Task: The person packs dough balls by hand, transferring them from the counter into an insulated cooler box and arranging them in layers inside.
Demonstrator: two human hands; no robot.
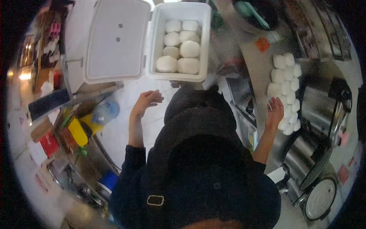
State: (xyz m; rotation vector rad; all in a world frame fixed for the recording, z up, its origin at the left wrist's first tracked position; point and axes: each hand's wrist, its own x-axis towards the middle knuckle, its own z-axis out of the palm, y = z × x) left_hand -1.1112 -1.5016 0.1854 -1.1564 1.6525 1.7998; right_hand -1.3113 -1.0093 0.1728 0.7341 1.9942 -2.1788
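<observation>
So this person's basically all in dark stuff, a navy-looking top [198,194] with sleeves [136,156] ending partway down the forearms, a small round button-like spot [217,186], a rectangular metallic buckle [155,200], blackish cloth [198,110] further down, and bare hands [275,110].

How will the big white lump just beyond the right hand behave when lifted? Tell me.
The lump looks smooth and doughy, so it may dent or sag under a firm grip. Its broad, squat shape suggests it would sit rather than roll. Packed close to the neighbouring lumps, it might nudge or cling to them.
</observation>
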